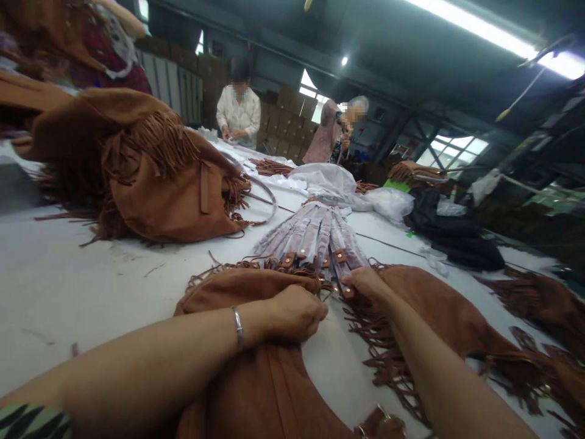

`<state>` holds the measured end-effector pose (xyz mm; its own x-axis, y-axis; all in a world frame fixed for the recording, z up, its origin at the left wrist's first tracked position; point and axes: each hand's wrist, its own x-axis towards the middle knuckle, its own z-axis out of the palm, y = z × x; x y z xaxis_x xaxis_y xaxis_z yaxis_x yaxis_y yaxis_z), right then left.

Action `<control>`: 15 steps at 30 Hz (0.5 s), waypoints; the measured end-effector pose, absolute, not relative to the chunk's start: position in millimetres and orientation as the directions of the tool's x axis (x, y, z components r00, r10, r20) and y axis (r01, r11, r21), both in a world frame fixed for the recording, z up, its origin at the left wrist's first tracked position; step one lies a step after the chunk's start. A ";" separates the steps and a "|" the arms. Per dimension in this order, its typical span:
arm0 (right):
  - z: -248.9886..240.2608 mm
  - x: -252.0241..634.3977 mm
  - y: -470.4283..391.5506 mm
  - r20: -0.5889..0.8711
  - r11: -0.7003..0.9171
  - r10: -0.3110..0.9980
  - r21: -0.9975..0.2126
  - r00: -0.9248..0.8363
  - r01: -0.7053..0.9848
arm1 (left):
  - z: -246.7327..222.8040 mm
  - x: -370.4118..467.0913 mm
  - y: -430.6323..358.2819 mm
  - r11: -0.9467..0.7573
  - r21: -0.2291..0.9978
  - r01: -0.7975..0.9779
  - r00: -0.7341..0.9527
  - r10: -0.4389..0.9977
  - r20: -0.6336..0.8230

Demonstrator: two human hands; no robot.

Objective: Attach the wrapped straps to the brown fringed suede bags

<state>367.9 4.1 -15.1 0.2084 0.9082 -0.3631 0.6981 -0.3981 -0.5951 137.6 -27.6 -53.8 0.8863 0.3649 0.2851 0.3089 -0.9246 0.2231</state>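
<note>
Suede, tan and fringed, makes up the bag [256,366] lying on the white surface [68,286] right below the camera, its body bunched under both forearms. The left hand [292,314] rests on the bag's upper edge with its fingers [315,317] curled and pressed together, gripping a fold of the suede; a silver bangle [237,329] circles that wrist. The right hand [368,285] sits just beside it, fingers drawn in and pinching the end of a studded strap tab [348,292] where the fringe [379,347] hangs off the bag's right half [439,311].

Just beyond the hands, touching the bag's rim, lies a bundle of straps wrapped in pale plastic [315,235], fanned out and tipped with brown studded ends. Behind it sits a heap of clear plastic bags [329,180].

On the left of the surface a second fringed suede bag [159,183] lies slumped, well apart from the hands, a thin handle loop [269,207] beside it. Dark cloth [452,235] lies at the right, and more brown fringe [543,299] near the right edge.

At the far end two people stand at the surface: one in a pale shirt [238,113], another in a pinkish top [326,134]. Stacked cardboard boxes [283,122] fill the wall behind them.
</note>
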 end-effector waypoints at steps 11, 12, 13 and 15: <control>2.0 372.7 -170.5 -0.557 -0.525 0.830 -0.770 0.017 0.364 | -36.7 137.8 -29.4 -0.399 0.891 0.214 0.776 0.624 0.093; 1.2 368.6 -186.4 -0.525 -0.497 0.851 -0.787 0.025 0.366 | -35.2 139.9 -28.7 -0.325 0.924 0.200 0.764 0.642 0.060; 2.0 365.1 -200.0 -0.489 -0.461 0.872 -0.794 0.034 0.397 | -33.5 142.0 -28.1 -0.264 0.945 0.195 0.760 0.650 0.025; 8.2 359.8 -220.0 -0.417 -0.373 0.908 -0.777 0.029 0.507 | -29.6 145.0 -27.6 -0.124 0.976 0.180 0.762 0.645 -0.059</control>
